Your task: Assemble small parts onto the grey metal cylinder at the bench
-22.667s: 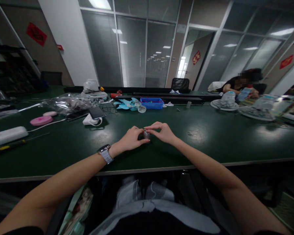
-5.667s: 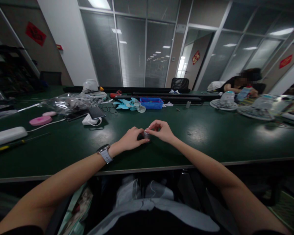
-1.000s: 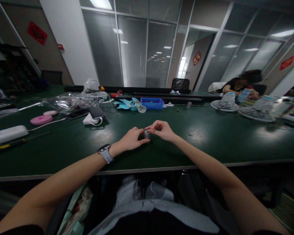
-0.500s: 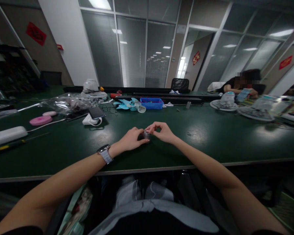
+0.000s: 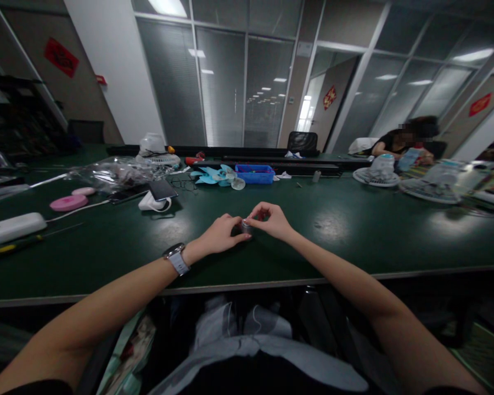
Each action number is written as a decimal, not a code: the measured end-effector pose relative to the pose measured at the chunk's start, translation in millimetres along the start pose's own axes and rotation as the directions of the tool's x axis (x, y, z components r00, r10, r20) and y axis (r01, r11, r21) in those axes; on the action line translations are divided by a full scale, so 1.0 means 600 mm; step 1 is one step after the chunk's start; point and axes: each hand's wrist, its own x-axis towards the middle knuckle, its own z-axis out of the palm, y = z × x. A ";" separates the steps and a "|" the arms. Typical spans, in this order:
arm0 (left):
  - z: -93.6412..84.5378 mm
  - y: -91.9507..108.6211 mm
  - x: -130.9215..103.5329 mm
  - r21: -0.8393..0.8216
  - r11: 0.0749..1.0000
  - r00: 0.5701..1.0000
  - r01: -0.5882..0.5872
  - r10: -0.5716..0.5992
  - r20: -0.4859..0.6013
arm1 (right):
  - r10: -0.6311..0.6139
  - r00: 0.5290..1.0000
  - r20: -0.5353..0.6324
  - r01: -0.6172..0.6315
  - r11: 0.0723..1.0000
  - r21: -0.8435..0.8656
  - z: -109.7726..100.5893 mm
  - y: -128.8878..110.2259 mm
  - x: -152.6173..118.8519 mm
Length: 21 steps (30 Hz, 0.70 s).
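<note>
- Green table [image 5: 354, 241] across the view in front of me, near edge just past my lap.
- A person [image 5: 391, 144] leans over the table, far side, to my right. Not touching my stuff.
- Clear plastic bag [image 5: 115, 174], crumpled, far left.
- White fan part [image 5: 382, 171], far right, on the table near that person.
- White power strip [image 5: 14, 229] at the left edge, screwdriver [image 5: 20, 245] just beside it, on my side.
- Blue bin [image 5: 255, 175] beyond my hands; blue blades [image 5: 213, 175] just left of it.
- Black phone [image 5: 163, 190] by a white charger [image 5: 149, 203], left of the bin.
- Left hand [image 5: 220, 233], watch [image 5: 176, 257] on the wrist: narrow grip, holding the can's side, thumb on my side of it, fingers on the far side.
- Right hand [image 5: 274, 222]: thumb and fingertips drawn in narrow at the can's top. Can't tell if they pinch a small piece; fingers cover it.
- Second can [image 5: 316, 176], gray, upright, well past my right hand, right of the bin.
- Can [image 5: 247, 229], small, gray: on the table between my hands, straight ahead of me. Long axis upright, top end up. Left hand nearer its body, right hand nearer its top, coming in from the right and above. Top detail too small to read.
</note>
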 end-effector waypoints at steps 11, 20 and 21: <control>-0.002 0.002 -0.001 -0.008 1.000 1.000 0.008 -0.008 0.016 | -0.019 0.999 0.043 0.018 1.000 0.026 -0.002 0.000 -0.002; 0.002 -0.001 0.000 -0.008 1.000 1.000 0.004 -0.004 0.007 | -0.004 0.998 0.058 -0.003 0.993 0.119 0.000 0.004 0.000; 0.002 -0.002 0.000 -0.008 1.000 1.000 0.003 -0.003 0.010 | -0.001 0.999 0.055 -0.007 0.991 0.135 0.001 0.005 0.001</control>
